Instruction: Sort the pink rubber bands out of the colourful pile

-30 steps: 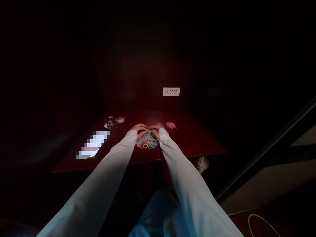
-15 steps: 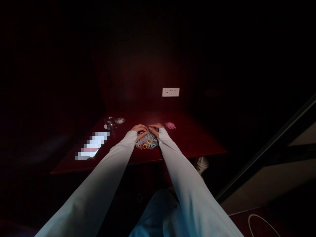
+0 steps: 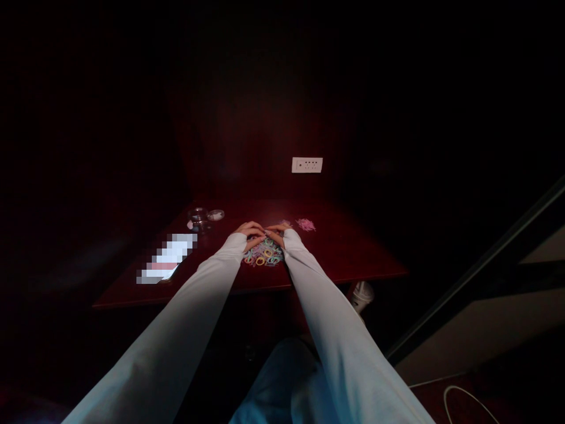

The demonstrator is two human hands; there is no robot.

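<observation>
A pile of small multicoloured bands (image 3: 265, 253) lies on the dark red table (image 3: 348, 253) near its front edge. Over the pile's far left side is my left hand (image 3: 251, 232), fingers bent and tips close together. My right hand (image 3: 277, 234) faces it from the right, its fingertips meeting or nearly meeting those of the left. Whatever the fingertips hold is too small to make out. Behind my right hand, a small heap of pink bands (image 3: 306, 224) rests on the table.
At the back left stand a clear round container (image 3: 198, 218) and a small clear dish (image 3: 216, 215). A lit phone (image 3: 170, 258) lies at the left. A white socket plate (image 3: 307, 165) is on the wall. Below the table's right side is a whitish object (image 3: 362, 294).
The fingertips of my two hands have come slightly closer together over the pile. The view has shifted a little, and the things on the table otherwise stand as before.
</observation>
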